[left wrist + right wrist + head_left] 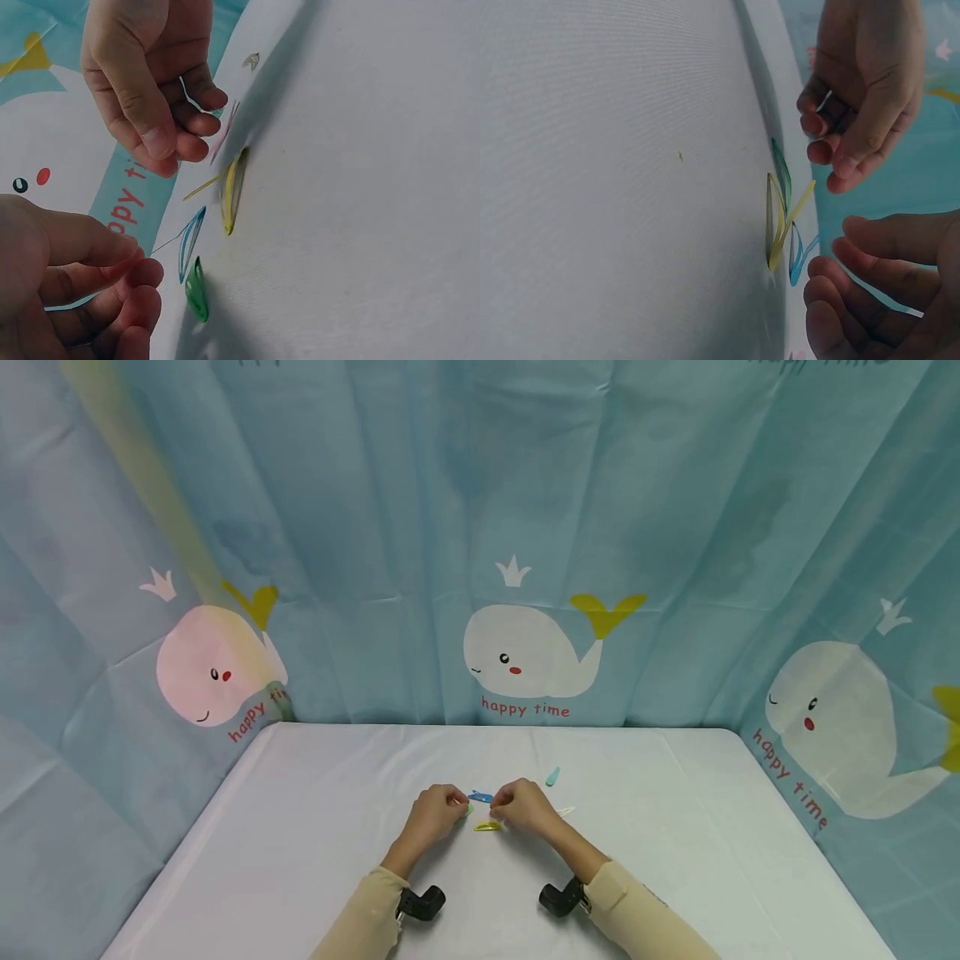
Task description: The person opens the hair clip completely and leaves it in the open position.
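Two hands are brought close together over the middle of a white-covered table (315,827), near its front half. Between them a blue hair clip (481,797) is seen. In the wrist views it appears just off the fingertips of both hands rather than clearly pinched, so whether it is held cannot be told. The left hand (433,814) is shown with fingers loosely curled, thumb toward forefinger. The right hand (525,806) is curled likewise, and a thin pale wire-like piece is seen among its fingers (196,101); what that piece is cannot be made out.

A yellow hair clip (487,827) is laid on the cloth just below the hands, and a green hair clip (196,291) lies just beside the left fingertips. A teal hair clip (552,776) is set a little beyond the right hand, and a pale clip (566,811) lies just to its right.

Wide bare cloth is left on both sides of the hands and toward the far edge, where the table's rounded corners meet a hanging blue curtain (675,527). The curtain closes the table in on three sides. White whales are printed on it, and beneath them "happy time" (525,707) is read in red letters.
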The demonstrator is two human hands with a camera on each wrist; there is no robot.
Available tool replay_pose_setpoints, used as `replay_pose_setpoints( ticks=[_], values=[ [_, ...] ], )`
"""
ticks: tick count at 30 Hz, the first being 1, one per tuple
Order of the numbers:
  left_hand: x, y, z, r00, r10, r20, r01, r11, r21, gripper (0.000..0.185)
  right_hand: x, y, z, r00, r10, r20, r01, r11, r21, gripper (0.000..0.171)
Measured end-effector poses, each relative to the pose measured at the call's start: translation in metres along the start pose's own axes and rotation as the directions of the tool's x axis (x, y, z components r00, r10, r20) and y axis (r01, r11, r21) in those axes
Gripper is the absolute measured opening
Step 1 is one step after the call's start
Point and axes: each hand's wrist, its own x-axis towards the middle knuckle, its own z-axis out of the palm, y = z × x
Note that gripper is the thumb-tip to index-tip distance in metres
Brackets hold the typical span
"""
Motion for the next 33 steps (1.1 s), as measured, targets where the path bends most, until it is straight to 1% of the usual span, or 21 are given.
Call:
replay_pose_setpoints(
  ticks=[6,9,14,19,23,29,33],
  values=[
    [0.004,-0.002,-0.005,0.999,-0.033,-0.012,0.033,0.999,0.01,0.007,0.007,-0.006,0.004,0.999,-0.034,-0.007,0.034,0.999,-0.002,0.005],
    [0.005,-0.005,-0.005,0.999,-0.034,-0.016,0.034,0.999,0.016,0.006,0.009,-0.01,0.008,0.999,-0.042,-0.006,0.042,0.999,-0.008,0.004],
    [0.003,-0.009,-0.002,0.999,-0.046,-0.003,0.046,0.999,0.021,0.007,0.013,-0.015,0.015,0.999,-0.042,0.003,0.042,0.998,-0.035,0.005],
    [0.004,-0.012,0.001,0.999,-0.034,-0.009,0.035,0.998,0.044,0.007,0.015,-0.018,0.022,0.999,-0.053,0.004,0.053,0.996,-0.067,0.005],
    [0.005,-0.012,0.001,0.999,-0.03,-0.016,0.031,0.996,0.079,0.007,0.018,-0.021,0.026,0.998,-0.07,-0.006,0.069,0.993,-0.094,0.006],
    [0.006,-0.011,0.002,0.999,-0.031,0.012,0.03,0.995,0.096,0.013,0.02,-0.022,0.031,0.997,-0.079,-0.02,0.075,0.988,-0.138,0.007],
    [0.006,-0.011,0.003,0.999,-0.035,0.021,0.033,0.994,0.103,0.015,0.02,-0.024,0.033,0.996,-0.085,-0.02,0.081,0.986,-0.148,0.007]
  ],
)
